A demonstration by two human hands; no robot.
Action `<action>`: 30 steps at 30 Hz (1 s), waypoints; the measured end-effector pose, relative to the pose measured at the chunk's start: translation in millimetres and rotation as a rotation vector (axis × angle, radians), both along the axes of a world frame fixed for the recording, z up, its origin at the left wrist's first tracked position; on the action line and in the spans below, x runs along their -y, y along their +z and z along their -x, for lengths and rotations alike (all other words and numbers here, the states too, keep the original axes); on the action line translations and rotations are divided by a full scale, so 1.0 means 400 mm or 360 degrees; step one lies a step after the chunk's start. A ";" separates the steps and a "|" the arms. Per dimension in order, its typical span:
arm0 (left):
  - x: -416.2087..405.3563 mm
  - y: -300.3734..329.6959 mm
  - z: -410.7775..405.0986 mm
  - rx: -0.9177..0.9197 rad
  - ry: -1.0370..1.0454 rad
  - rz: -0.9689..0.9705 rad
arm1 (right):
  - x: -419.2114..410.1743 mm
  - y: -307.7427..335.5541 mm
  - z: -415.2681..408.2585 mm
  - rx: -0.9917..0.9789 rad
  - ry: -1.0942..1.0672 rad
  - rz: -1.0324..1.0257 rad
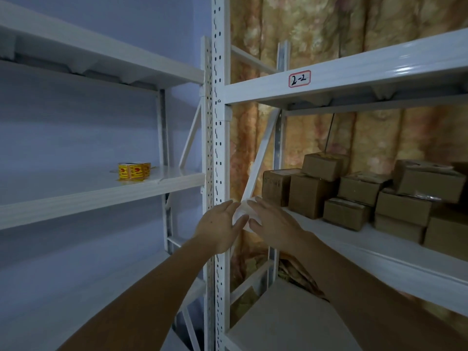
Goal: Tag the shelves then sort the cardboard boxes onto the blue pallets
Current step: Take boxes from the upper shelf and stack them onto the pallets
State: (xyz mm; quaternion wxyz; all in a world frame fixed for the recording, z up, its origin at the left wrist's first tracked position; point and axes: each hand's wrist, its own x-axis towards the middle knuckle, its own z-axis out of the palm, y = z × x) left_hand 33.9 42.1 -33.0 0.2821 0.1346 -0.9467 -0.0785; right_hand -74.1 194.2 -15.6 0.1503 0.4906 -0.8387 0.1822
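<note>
Head view: the big shelf (379, 252) sits under my fingers, with cardboard boxes (354, 196) just right of them. My left hand (220, 230) and right hand (272, 228) pinch a small white tag (241, 214) between them. It could stick on crooked if my fingers slip.

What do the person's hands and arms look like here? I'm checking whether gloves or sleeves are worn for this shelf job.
Both arms are bare as far as the picture shows: no sleeves, no gloves. The left hand and the right hand show no rings, and no watch or band is seen at either wrist. No markings or tape are visible on the forearms. The light is dim, so fine details could be missed.
</note>
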 end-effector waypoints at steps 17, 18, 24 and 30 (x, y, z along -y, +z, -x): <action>0.114 0.100 0.377 -0.0316 -0.0486 -0.0680 | 0.126 0.121 0.166 -0.0251 -0.0354 0.0140; 0.120 0.105 0.400 -0.0336 -0.0544 -0.0815 | 0.139 0.123 0.169 -0.0257 -0.0400 0.0165; 0.136 0.108 0.530 -0.0376 -0.0595 -0.1176 | 0.202 0.134 0.207 -0.0100 -0.0647 0.0467; 0.132 0.100 0.601 -0.0275 -0.0670 -0.1614 | 0.241 0.118 0.213 0.0012 -0.0900 0.0669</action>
